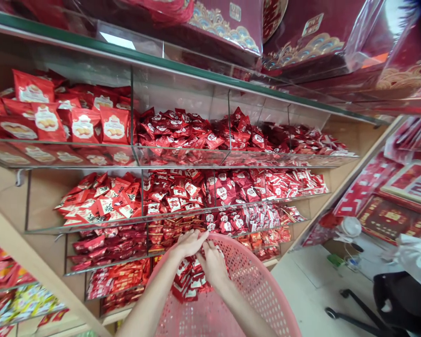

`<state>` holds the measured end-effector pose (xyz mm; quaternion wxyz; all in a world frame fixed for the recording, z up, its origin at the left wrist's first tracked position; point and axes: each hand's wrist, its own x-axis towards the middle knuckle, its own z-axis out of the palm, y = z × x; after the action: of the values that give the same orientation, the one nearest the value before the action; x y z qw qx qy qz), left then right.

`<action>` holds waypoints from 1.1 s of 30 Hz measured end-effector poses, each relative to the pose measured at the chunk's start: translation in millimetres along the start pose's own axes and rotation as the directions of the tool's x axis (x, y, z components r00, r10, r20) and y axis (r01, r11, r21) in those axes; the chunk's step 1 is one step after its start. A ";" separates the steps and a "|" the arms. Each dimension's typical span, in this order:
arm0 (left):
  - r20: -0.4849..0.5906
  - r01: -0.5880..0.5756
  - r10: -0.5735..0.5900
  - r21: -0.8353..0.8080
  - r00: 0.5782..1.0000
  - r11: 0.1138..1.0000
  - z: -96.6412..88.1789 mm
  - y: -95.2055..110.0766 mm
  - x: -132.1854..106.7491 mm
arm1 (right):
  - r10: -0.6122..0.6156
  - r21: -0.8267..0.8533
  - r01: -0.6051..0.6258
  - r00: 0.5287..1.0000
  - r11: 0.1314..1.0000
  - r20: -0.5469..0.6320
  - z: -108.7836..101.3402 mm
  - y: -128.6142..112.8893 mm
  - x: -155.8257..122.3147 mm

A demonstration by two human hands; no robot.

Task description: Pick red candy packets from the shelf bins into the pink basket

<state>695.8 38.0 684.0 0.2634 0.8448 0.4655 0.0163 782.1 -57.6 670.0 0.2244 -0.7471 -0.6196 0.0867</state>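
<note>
A pink perforated plastic basket (266, 285) stands low in front of me, with small red-and-white snack packets (189, 281) heaped at its far side. My left hand (191, 242) is at the basket's far rim, palm down, its fingers stretched to the right. Close beside it, my right hand (213, 263) is inside the basket over the packets, its fingers loosely bent and apart. The hands' undersides are hidden, and I see no packet clearly held in either. Just beyond the rim are shelf bins with dark red packets (228, 222).
Tiered shelves with clear dividers hold red packets (98, 201) and larger cookie packets (45, 119). Above runs a glass shelf edge (196, 70) under maroon boxes (301, 42). Yellow packets (31, 302) lie lower left. A black chair base (361, 309) stands on the floor at right.
</note>
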 end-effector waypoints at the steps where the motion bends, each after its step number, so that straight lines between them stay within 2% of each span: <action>1: 0.003 0.001 -0.001 -0.008 1.000 1.000 0.4 -0.7 0.2 | 0.001 -0.009 -0.001 1.000 1.000 -0.007 -5.6 1.2 0.3; 4: 0.003 -0.005 0.006 -0.022 1.000 1.000 1.0 -2.4 0.6 | -0.002 -0.025 0.001 0.999 1.000 -0.036 -29.7 3.9 2.9; 7: -0.007 -0.020 0.020 -0.007 1.000 1.000 1.2 -3.1 1.2 | -0.027 -0.031 0.023 0.991 0.999 -0.130 -63.4 -2.0 9.0; 11: -0.024 -0.023 0.023 0.009 0.999 1.000 2.2 -2.7 3.0 | -0.176 0.014 0.190 0.934 0.982 -0.311 -105.8 -29.8 29.2; 14: -0.039 -0.030 0.030 0.006 0.999 1.000 2.7 -2.1 3.4 | -0.225 -0.035 0.226 0.918 0.973 -0.326 -123.1 -58.5 55.3; 18: -0.042 -0.030 0.030 0.005 0.999 1.000 2.8 -1.9 2.7 | -0.152 -0.166 0.114 0.960 0.979 -0.236 -128.5 -88.6 92.1; 21: -0.055 -0.026 0.027 0.006 0.998 1.000 4.1 -3.0 3.3 | -0.095 -0.171 0.061 0.974 0.983 -0.204 -127.0 -96.0 110.8; 26: -0.064 -0.031 0.032 0.004 0.997 1.000 6.7 -4.8 5.4 | -0.014 -0.009 0.013 0.985 1.000 -0.171 -119.2 -85.9 127.3; 30: -0.046 -0.028 0.029 0.022 0.998 0.999 5.9 -4.7 5.2 | -0.025 0.098 0.038 0.992 0.994 -0.123 -109.5 -74.9 134.8; 33: -0.039 -0.029 0.031 0.042 0.999 0.999 5.4 -4.9 5.2 | -0.064 0.210 0.111 0.973 0.971 -0.221 -108.0 -69.1 128.1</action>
<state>696.4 41.8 675.9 0.2364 0.8565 0.4581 0.0272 792.6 50.4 815.2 0.3749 -0.6943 -0.6109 0.0646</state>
